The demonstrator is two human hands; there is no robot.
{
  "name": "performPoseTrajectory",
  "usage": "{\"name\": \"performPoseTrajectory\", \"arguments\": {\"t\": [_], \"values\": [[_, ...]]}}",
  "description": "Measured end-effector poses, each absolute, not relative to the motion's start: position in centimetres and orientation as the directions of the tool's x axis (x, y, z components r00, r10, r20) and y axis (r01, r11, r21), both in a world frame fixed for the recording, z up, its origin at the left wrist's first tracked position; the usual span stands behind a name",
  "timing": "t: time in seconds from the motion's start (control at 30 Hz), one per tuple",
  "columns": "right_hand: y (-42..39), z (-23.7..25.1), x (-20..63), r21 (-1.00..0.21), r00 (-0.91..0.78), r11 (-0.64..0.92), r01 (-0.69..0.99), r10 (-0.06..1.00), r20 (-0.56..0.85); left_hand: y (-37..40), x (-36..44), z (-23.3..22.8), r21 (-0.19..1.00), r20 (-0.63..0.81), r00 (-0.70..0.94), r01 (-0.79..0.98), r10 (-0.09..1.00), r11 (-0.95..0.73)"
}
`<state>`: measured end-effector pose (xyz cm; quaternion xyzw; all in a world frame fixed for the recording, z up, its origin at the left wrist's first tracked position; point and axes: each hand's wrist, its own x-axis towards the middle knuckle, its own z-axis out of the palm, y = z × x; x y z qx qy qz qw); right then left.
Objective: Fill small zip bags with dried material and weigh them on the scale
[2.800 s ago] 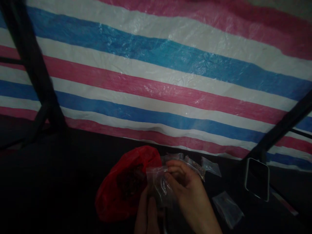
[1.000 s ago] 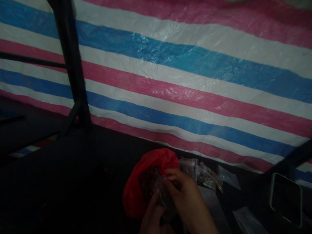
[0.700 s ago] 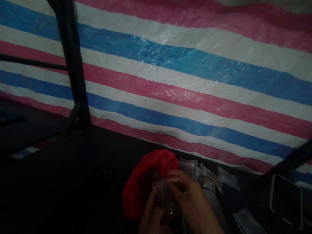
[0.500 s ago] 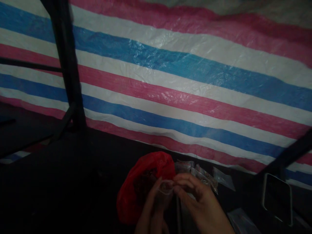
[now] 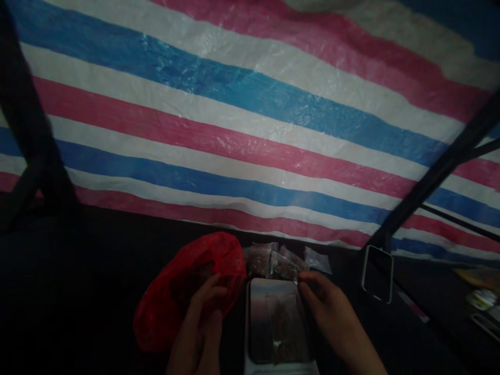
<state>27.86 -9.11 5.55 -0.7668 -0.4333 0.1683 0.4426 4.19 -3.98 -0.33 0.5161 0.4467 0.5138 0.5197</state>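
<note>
Clear pouch (image 5: 279, 317) flat on metal tray (image 5: 255, 359), both hands (image 5: 203, 325) loosely open, empty

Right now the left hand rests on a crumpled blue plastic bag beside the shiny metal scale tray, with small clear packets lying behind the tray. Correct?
Not quite: the head view shows the left hand on a crumpled red plastic bag, not blue. The shiny metal scale tray and small clear packets are as stated.

Both bare hands sit low in view — the left hand (image 5: 201, 325) with fingers loosely curled and pointing up, the right hand (image 5: 332, 315) angled inward, fingertips extended and empty.
</note>
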Motion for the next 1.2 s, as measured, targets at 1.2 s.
{"name": "performPoseTrajectory", "arguments": {"t": [1.2], "values": [[-10.2,6.0,28.3,-0.865,0.443,-0.249,0.435,0.896,-0.034,-2.3,4.1,-0.9,0.984,0.179,-0.087,-0.007,0.98,-0.18]]}}
